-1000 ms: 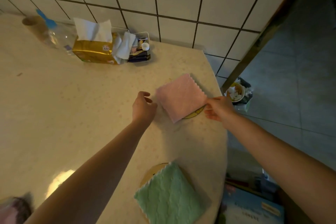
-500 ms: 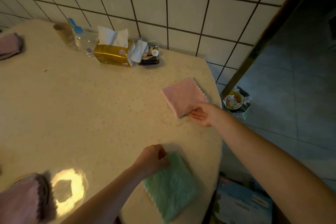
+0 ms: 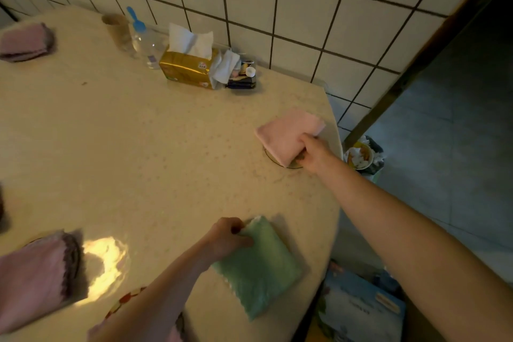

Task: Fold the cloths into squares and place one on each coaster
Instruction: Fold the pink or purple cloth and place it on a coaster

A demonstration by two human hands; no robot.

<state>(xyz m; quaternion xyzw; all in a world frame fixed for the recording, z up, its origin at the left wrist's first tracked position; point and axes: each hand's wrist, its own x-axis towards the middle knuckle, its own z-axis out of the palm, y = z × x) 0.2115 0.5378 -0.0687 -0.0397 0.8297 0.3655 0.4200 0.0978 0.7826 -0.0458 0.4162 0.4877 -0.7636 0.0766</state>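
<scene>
Against the tiled wall point(image 3: 305, 8) the gold tissue box point(image 3: 186, 69) has a white tissue standing out of its top, and the small clear tray point(image 3: 244, 75) beside it holds little items too small to name. On the floor past the table's right edge, a small bin point(image 3: 363, 157) holds crumpled white paper.

Your right hand point(image 3: 312, 151) reaches to the far right of the table point(image 3: 138, 147) and grips the near corner of the pink cloth point(image 3: 286, 134), fingers curled at its edge. The cloth lies folded over a round coaster point(image 3: 291, 166), whose rim shows only at the cloth's near side, under your hand. Your left hand point(image 3: 226, 237) pinches the far-left corner of the green cloth point(image 3: 259, 266), which lies folded flat near the table's front right; you cannot tell whether a coaster sits beneath it.

Both cloths lie close to the table's curved right edge, the pink one almost at it. A wide bare stretch of tabletop opens to the left of your hands. Further left, a folded pink-and-grey cloth point(image 3: 33, 277) lies at the near edge, and another folded cloth point(image 3: 25, 41) at the far left corner.
</scene>
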